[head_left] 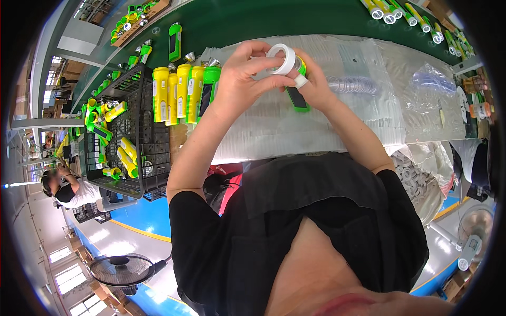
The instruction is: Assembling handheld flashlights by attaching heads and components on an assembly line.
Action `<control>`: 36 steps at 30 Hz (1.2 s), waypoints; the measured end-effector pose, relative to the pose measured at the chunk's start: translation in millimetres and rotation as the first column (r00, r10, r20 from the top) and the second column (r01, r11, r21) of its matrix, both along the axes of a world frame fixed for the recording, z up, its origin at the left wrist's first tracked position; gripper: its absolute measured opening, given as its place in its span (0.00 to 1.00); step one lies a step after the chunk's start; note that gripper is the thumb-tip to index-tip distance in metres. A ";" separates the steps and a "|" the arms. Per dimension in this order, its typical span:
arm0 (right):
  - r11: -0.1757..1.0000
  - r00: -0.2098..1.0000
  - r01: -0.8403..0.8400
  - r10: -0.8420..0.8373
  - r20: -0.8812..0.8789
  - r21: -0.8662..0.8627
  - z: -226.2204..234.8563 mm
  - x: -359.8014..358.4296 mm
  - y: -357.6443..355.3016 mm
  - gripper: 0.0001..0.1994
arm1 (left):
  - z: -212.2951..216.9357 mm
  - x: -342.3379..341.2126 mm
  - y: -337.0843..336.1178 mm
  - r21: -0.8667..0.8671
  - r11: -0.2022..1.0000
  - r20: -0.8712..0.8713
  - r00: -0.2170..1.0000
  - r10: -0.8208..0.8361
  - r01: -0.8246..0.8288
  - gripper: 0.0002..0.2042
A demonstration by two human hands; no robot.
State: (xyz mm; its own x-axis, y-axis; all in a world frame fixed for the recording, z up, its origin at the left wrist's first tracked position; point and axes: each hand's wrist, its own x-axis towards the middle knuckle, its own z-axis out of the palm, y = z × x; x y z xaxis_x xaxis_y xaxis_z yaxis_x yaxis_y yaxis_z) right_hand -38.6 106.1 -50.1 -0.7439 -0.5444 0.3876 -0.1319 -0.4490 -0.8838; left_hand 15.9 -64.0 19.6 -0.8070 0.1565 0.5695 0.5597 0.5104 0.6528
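Note:
My left hand (240,79) grips a white ring (283,57) at the head of a green flashlight (296,95). My right hand (312,79) holds the flashlight's body from the right, with a taped fingertip by the ring. Both hands hover over a sheet of clear plastic (295,126) spread on the green belt (247,23). A row of yellow and green flashlights (182,92) stands just left of my left hand.
A black crate (139,131) holding several yellow-green flashlights sits at the left. More flashlights (406,13) lie at the far right of the belt. Clear lens discs (350,84) and a plastic bag (432,79) lie right of my hands. A bag of white rings (421,179) hangs nearby. A person (68,187) works at left; a fan (121,269) stands below.

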 end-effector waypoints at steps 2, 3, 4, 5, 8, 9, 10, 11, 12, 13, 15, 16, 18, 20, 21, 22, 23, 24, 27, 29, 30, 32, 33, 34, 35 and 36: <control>0.997 0.996 -0.066 0.063 0.055 0.048 1.3 -1.5 3.2 0.18 | -2.6 -3.9 -2.1 -0.102 0.995 -0.080 0.997 0.010 -0.019 0.18; 0.997 0.997 -0.064 0.061 0.053 0.047 1.3 -3.3 3.5 0.18 | -3.6 -4.6 -1.7 -0.103 0.995 -0.082 0.997 0.008 -0.017 0.18; 0.997 0.999 0.017 -0.013 -0.045 0.080 0.8 -5.3 3.0 0.18 | -4.4 -4.0 -1.7 -0.100 0.995 -0.070 0.998 0.007 -0.014 0.18; 0.989 0.986 0.101 -0.085 -0.145 0.104 1.4 -5.9 2.8 0.19 | -4.4 -3.6 -1.4 -0.096 0.995 -0.058 0.998 0.004 -0.010 0.18; 0.990 0.991 0.113 -0.118 -0.061 -0.083 17.6 -2.1 8.6 0.20 | -1.5 -7.6 2.3 -0.105 0.994 -0.050 0.999 -0.017 0.011 0.18; 0.990 0.990 0.119 -0.124 -0.064 -0.079 23.7 -6.7 15.0 0.20 | 0.3 -9.4 4.7 -0.101 0.995 -0.052 0.998 -0.022 0.017 0.18; 0.982 0.939 0.184 -0.161 -0.304 0.049 27.4 -13.6 24.1 0.20 | 1.6 -8.6 6.5 -0.132 0.991 -0.051 0.998 -0.023 0.016 0.18; 0.946 0.833 0.283 -0.160 -0.530 0.158 31.3 -19.2 34.8 0.20 | 3.7 -8.4 8.7 -0.161 0.987 -0.051 0.998 -0.032 0.024 0.19; 0.928 0.809 0.322 -0.167 -0.563 0.188 33.8 -22.9 45.3 0.21 | 6.1 -7.9 10.6 -0.158 0.987 -0.054 0.998 -0.039 0.030 0.19; 0.925 0.806 0.330 -0.171 -0.566 0.191 37.4 -28.0 55.2 0.21 | 7.3 -8.6 12.7 -0.175 0.984 -0.027 0.998 -0.048 0.043 0.19; 0.879 0.712 0.361 -0.044 -0.700 0.312 54.3 -35.3 72.5 0.22 | 8.0 -9.4 19.2 -0.184 0.981 -0.008 0.998 -0.066 0.064 0.20; 0.864 0.688 0.343 0.035 -0.725 0.368 65.2 -38.2 77.2 0.21 | 6.6 -10.8 24.7 -0.194 0.979 -0.031 0.997 -0.069 0.062 0.21; 0.827 0.667 0.318 0.153 -0.729 0.465 88.1 -41.2 81.0 0.20 | 3.6 -12.1 35.0 -0.199 0.978 -0.056 0.995 -0.078 0.066 0.21; 0.724 0.578 0.300 0.380 -0.722 0.621 108.5 -45.8 78.5 0.17 | 0.1 -13.7 41.1 -0.154 0.986 0.184 0.982 -0.033 0.062 0.21; 0.720 0.582 0.306 0.377 -0.721 0.623 115.1 -47.8 76.6 0.17 | -3.0 -15.3 42.2 -0.152 0.986 0.185 0.982 -0.042 0.071 0.21; 0.659 0.582 0.279 0.463 -0.669 0.699 120.0 -50.1 74.0 0.19 | -7.4 -17.2 42.8 -0.100 0.992 0.204 0.978 -0.054 0.075 0.21; 0.590 0.580 0.252 0.543 -0.607 0.767 121.6 -53.0 71.7 0.20 | -10.6 -18.1 43.3 -0.048 0.996 0.223 0.973 -0.066 0.078 0.21; 0.570 0.588 0.234 0.562 -0.582 0.788 120.1 -57.3 70.0 0.20 | -12.8 -18.0 43.8 -0.046 0.995 0.226 0.972 -0.070 0.083 0.21; 0.484 0.630 0.277 0.561 -0.537 0.830 126.6 -54.8 67.3 0.19 | -15.8 -19.4 46.3 -0.022 0.996 0.193 0.977 -0.086 0.092 0.20; 0.492 0.631 0.298 0.541 -0.556 0.818 124.3 -54.0 68.6 0.19 | -15.5 -20.5 47.6 -0.033 0.995 0.158 0.984 -0.088 0.094 0.20; 0.504 0.627 0.317 0.524 -0.576 0.803 123.1 -53.6 69.4 0.19 | -14.7 -21.5 49.2 -0.030 0.994 0.160 0.982 -0.097 0.103 0.20; 0.493 0.667 0.345 0.470 -0.578 0.799 121.9 -49.1 67.5 0.18 | -13.2 -21.1 50.3 -0.077 0.993 0.094 0.992 -0.078 0.086 0.19; 0.483 0.698 0.372 0.417 -0.582 0.792 121.0 -47.1 66.9 0.19 | -14.5 -21.4 50.6 -0.075 0.993 0.099 0.991 -0.087 0.095 0.19; 0.546 0.659 0.424 0.361 -0.660 0.722 116.1 -43.7 63.4 0.20 | -16.8 -20.9 51.6 -0.061 0.996 0.085 0.994 -0.062 0.067 0.19; 0.447 0.705 0.478 0.317 -0.634 0.756 114.4 -40.2 61.4 0.20 | -19.2 -21.2 52.2 -0.046 0.998 0.072 0.997 -0.035 0.039 0.19; 0.341 0.745 0.520 0.268 -0.611 0.783 113.7 -36.1 58.4 0.21 | -23.1 -24.3 51.0 0.001 1.000 0.093 0.995 -0.031 0.031 0.19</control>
State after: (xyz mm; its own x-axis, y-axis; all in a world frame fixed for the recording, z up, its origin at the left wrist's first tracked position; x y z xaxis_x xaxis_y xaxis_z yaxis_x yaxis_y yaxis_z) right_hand -74.7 164.5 63.6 -0.6753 -0.7340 0.0722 -0.7009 0.6081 -0.3726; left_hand -8.4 -13.1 -3.5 -0.8512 0.1825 0.4921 0.5122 0.4936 0.7029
